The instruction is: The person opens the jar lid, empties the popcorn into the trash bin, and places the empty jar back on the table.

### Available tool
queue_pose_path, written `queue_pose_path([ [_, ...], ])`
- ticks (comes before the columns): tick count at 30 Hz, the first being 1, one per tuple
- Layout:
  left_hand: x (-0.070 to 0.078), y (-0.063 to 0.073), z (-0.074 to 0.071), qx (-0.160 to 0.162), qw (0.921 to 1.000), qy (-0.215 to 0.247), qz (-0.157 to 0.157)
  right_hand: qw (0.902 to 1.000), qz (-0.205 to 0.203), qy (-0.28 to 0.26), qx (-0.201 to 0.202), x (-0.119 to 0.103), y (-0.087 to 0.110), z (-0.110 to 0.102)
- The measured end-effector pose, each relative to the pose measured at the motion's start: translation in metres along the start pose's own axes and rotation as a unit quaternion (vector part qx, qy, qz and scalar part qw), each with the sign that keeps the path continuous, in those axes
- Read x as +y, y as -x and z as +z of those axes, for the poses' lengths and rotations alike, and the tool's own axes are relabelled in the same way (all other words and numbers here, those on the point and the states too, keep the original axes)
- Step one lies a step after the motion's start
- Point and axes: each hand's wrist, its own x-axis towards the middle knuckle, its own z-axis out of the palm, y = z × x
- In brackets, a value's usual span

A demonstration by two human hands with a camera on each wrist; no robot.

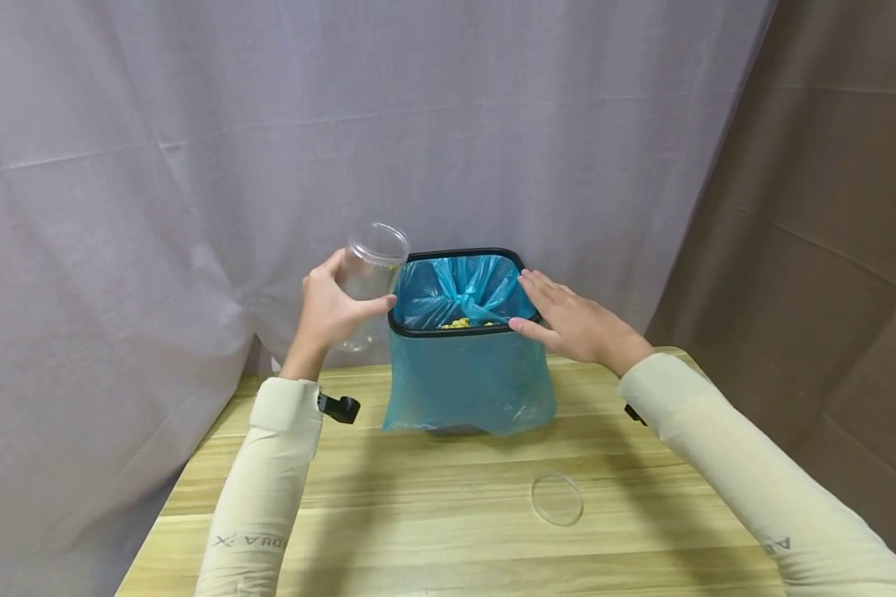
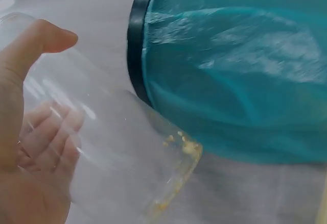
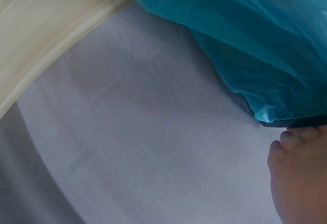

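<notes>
My left hand (image 1: 336, 303) grips a clear plastic jar (image 1: 366, 278) beside the left rim of a small bin (image 1: 463, 333) with a black rim and a blue bag lining. In the left wrist view, yellow crumbs (image 2: 189, 147) cling near the jar's bottom. My right hand (image 1: 578, 327) rests against the right side of the bin's rim, its fingers fairly straight and its thumb near the front corner. Part of those fingers is out of frame in the right wrist view. Yellow bits (image 1: 459, 323) lie inside the bag, whose film is gathered in a twisted knot (image 1: 465, 303).
On the wooden table (image 1: 433, 514), a clear round lid or ring (image 1: 557, 498) lies in front of the bin, right of centre. A grey curtain (image 1: 448, 124) hangs behind the table, and a darker cloth (image 1: 814, 290) hangs at the right.
</notes>
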Motion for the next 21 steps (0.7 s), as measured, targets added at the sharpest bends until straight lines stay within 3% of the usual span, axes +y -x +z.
queue_pose_path([
  [7, -0.022, 0.029, 0.005, 0.016, 0.9921, 0.116, -0.044, 1.0, 0.0, -0.008, 0.001, 0.001, 0.002, 0.001],
  [21, -0.07, 0.089, 0.028, 0.107, 0.9726, 0.18, -0.1, 0.9999, 0.003, -0.01, 0.005, 0.0, 0.003, 0.002],
])
